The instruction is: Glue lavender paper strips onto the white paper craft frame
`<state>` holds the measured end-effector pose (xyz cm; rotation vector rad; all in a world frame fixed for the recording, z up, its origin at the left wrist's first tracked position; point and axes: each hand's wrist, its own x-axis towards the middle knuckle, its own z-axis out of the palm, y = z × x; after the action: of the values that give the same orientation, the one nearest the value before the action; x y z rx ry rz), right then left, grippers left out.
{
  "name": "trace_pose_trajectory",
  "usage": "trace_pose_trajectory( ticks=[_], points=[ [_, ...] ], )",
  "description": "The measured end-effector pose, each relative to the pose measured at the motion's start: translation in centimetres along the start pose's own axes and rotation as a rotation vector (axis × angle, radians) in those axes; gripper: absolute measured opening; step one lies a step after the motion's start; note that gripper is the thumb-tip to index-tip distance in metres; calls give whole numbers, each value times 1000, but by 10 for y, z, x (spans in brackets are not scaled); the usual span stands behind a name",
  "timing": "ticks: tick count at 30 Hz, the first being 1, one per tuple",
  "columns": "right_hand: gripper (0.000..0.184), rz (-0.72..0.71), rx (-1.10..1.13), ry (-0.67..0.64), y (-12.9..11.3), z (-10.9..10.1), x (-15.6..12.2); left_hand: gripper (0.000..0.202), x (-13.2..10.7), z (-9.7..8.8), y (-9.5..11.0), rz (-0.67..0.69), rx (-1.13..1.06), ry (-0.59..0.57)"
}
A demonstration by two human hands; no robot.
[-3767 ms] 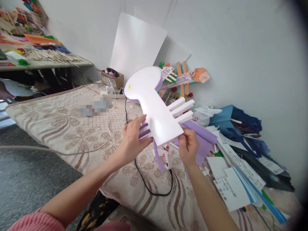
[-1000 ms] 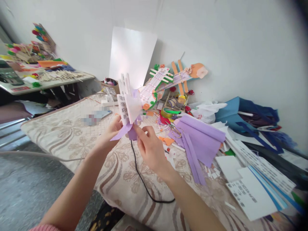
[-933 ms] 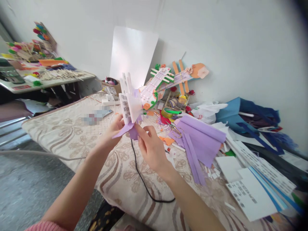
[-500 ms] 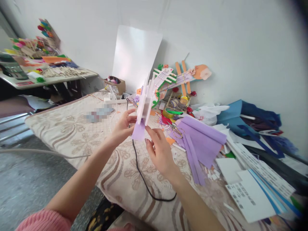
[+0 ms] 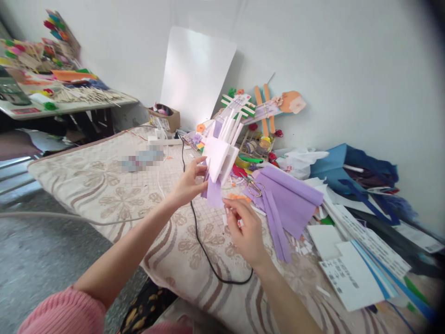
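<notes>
My left hand (image 5: pixel 192 182) grips a white foam-board craft model (image 5: pixel 216 157) from its left side, thumb and fingers closed round the lower part. Thin white strips rise from the model's top, which leans away to the right. A strip of purple paper (image 5: pixel 214 191) hangs below its white panels. At the lower right corner of this strip is my right hand (image 5: pixel 245 227), thumb and fingertips pinched together. Whether the paper's corner is between those fingertips is too small to tell. Scissors (image 5: pixel 255 186) with gold-coloured handles lie to the right, beside a large purple sheet (image 5: pixel 295 197).
A black cable (image 5: pixel 205 250) loops across the patterned tablecloth (image 5: pixel 167 264). Behind the model stand decorated paper crafts (image 5: pixel 267 111) and a white board (image 5: pixel 196 74). At right lie cut purple strips (image 5: pixel 274 227), printed white boards (image 5: pixel 354 278) and a blue bag (image 5: pixel 333 162).
The craft model has turned, showing its broad white panels instead of an edge, and moved slightly right. My right hand has shifted right and down, its fingertips drawn into a pinch.
</notes>
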<state>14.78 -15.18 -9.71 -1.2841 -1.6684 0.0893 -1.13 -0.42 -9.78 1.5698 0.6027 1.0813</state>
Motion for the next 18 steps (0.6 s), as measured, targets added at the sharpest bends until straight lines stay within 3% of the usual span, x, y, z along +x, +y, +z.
trace_pose_trajectory(
  ticks=[6,11,18],
  points=[
    [26,-23,-27,119,-4,-6,0,76,0,1,-6,-19,-21,22],
    [29,-191,-110,234,-11,5,18,83,-3,6,-4,-19,4,16],
    [23,-331,-160,192,-4,17,19,77,-10,7,0,-35,-151,-30]
  ],
)
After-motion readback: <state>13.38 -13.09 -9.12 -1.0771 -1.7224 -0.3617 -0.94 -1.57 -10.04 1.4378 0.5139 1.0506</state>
